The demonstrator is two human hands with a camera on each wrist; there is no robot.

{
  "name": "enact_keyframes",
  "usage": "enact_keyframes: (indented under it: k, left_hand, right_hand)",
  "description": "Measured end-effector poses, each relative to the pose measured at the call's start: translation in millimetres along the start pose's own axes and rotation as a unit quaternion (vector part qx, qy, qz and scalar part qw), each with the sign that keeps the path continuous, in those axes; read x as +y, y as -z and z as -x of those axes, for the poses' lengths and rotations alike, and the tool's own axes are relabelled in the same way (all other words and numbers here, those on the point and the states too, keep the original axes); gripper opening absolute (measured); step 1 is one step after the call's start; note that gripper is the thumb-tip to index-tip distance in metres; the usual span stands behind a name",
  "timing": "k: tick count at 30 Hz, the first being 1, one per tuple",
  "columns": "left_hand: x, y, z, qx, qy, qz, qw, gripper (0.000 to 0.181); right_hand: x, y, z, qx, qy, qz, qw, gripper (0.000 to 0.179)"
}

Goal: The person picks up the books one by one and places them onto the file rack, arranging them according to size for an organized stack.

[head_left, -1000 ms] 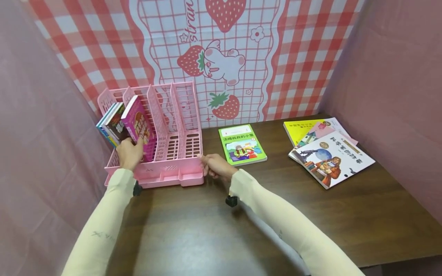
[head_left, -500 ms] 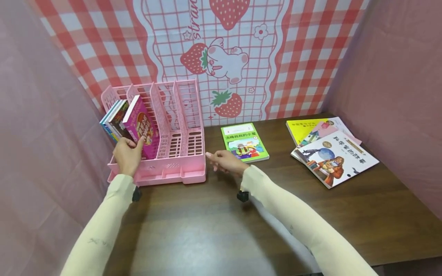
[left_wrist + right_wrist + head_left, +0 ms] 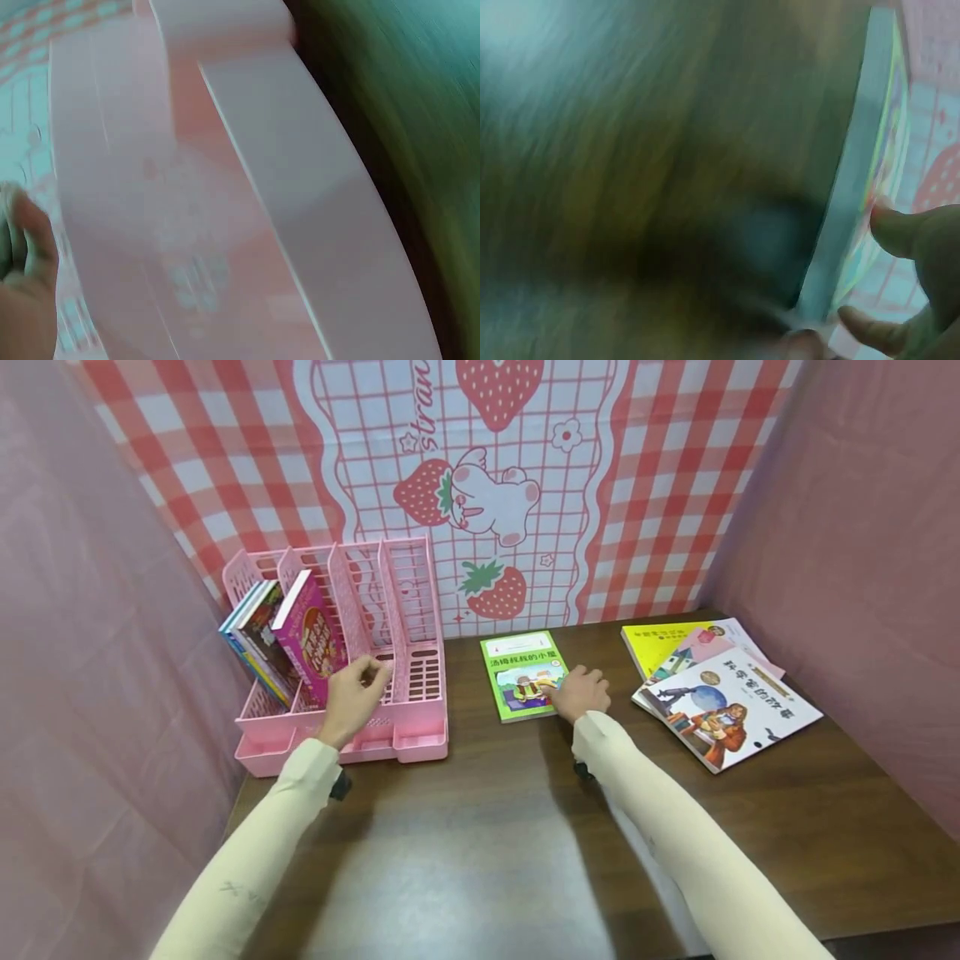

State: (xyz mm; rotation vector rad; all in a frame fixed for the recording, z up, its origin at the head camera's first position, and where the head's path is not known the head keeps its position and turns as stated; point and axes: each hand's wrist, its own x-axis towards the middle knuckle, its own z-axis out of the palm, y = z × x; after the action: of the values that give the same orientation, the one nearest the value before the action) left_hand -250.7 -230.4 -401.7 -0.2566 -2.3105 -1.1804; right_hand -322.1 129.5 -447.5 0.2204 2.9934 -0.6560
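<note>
A green picture-cover book [image 3: 517,672] lies flat on the brown table, right of the pink desktop rack [image 3: 420,718]. My right hand [image 3: 585,693] is at its lower right edge, thumb over the cover and the other fingers spread beyond the side. The right wrist view shows the thumb [image 3: 896,229] by the cover and the book's thick page edge [image 3: 847,165]. Loosely bent and holding nothing, my left hand [image 3: 354,697] is over the rack's front. A magenta book [image 3: 311,639] leans in the rack, apart from that hand.
Several thin books [image 3: 258,635] stand tilted in the rack's left slot. At the table's right lies an overlapping pile with a white picture book [image 3: 727,706] on top and a yellow book [image 3: 652,643] behind. A checked strawberry cloth [image 3: 652,485] hangs at the back.
My left hand has let go of the magenta book and moved right along the rack's front. My right hand has left the rack's right side and moved right to the green book.
</note>
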Motion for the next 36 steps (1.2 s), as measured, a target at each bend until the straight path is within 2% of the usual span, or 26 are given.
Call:
enact_keyframes:
  k: [2, 5, 8, 11, 15, 17, 19, 24, 26, 28, 30, 31, 33, 36]
  left_hand:
    - [8.2, -11.8, -0.5, -0.058, -0.001, 0.042, 0.9974, 0.019]
    - [19.8, -28.0, -1.7, -0.129, 0.008, 0.093, 0.9873, 0.02]
    - [27.2, -42.1, -3.6, -0.174, 0.014, 0.114, 0.978, 0.022]
    - [28.4, -53.1, -5.7, -0.2, 0.02, 0.118, 0.9725, 0.022]
    - [27.4, -59.7, -8.1, -0.209, 0.031, 0.124, 0.9695, 0.019]
    - [27.5, -59.9, -8.8, -0.209, 0.035, 0.133, 0.9683, 0.017]
    - [28.1, -59.3, -9.3, -0.21, 0.036, 0.136, 0.9675, 0.017]
    - [27.2, -58.6, -9.4, -0.211, 0.033, 0.13, 0.9682, 0.017]
    - [26.6, -58.8, -9.1, -0.21, 0.035, 0.13, 0.9683, 0.018]
    - [25.6, -59.5, -8.6, -0.211, 0.037, 0.134, 0.9675, 0.018]
    - [25.7, -60.2, -8.5, -0.214, 0.039, 0.136, 0.9665, 0.018]
    - [25.8, -60.6, -8.6, -0.216, 0.04, 0.137, 0.9658, 0.018]
    - [26.4, -61.3, -8.9, -0.219, 0.042, 0.14, 0.9647, 0.018]
    - [27.3, -62.4, -9.4, -0.222, 0.043, 0.141, 0.9639, 0.018]
  right_hand:
    - [11.3, 3.3, -3.2, -0.016, -0.014, 0.009, 0.9997, 0.093]
    - [19.9, 8.7, -5.9, -0.041, -0.017, 0.007, 0.999, 0.093]
    - [18.6, 14.4, -6.1, -0.073, -0.011, -0.011, 0.9972, 0.082]
    - [14.8, 21.0, -3.8, -0.11, -0.006, -0.032, 0.9934, 0.074]
    - [18.0, 30.4, -5.8, -0.159, -0.001, -0.072, 0.9847, 0.051]
    - [23.1, 35.4, -9.0, -0.185, -0.006, -0.108, 0.9768, 0.039]
    - [29.9, 41.2, -13.5, -0.217, -0.018, -0.149, 0.9647, 0.033]
    - [51.9, 56.3, -20.0, -0.29, -0.029, -0.227, 0.9294, 0.03]
    - [64.1, 60.8, -21.2, -0.322, -0.02, -0.262, 0.9095, 0.032]
    - [77.9, 63.5, -22.3, -0.348, -0.009, -0.308, 0.8852, 0.033]
    - [90.9, 65.8, -21.5, -0.354, -0.001, -0.357, 0.8645, 0.028]
    - [96.6, 66.9, -20.6, -0.349, 0.005, -0.375, 0.8588, 0.025]
    - [105.9, 68.2, -17.7, -0.324, 0.011, -0.396, 0.8591, 0.021]
    - [116.7, 67.8, -13.9, -0.279, 0.018, -0.398, 0.8737, 0.023]
